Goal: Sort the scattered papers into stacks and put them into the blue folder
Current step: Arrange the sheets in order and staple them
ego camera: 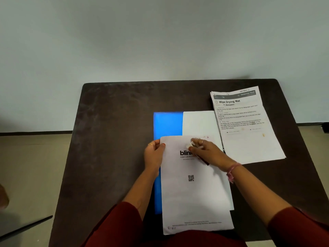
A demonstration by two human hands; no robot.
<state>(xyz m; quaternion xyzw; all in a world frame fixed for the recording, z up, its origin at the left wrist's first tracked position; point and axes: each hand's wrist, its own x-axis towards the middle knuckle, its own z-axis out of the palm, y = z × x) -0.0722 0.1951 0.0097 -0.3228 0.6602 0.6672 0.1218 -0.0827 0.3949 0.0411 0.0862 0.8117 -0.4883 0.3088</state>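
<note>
The blue folder (pixel 167 124) lies flat in the middle of the dark table, mostly covered by papers. A white sheet with a "blink" logo and a QR code (pixel 192 195) lies on top, reaching to the near edge. My left hand (pixel 154 155) pinches that sheet's upper left edge. My right hand (pixel 209 152) rests on the sheet's top and holds a dark pen with a white cap. A plain white sheet (pixel 199 123) sits under it on the folder. A stack headed "Wipe Drying Mat" (pixel 247 125) lies to the right.
The dark brown table (pixel 110 139) stands against a pale wall. Its left half is bare. Beige floor shows on both sides, with a dark strip low on the left.
</note>
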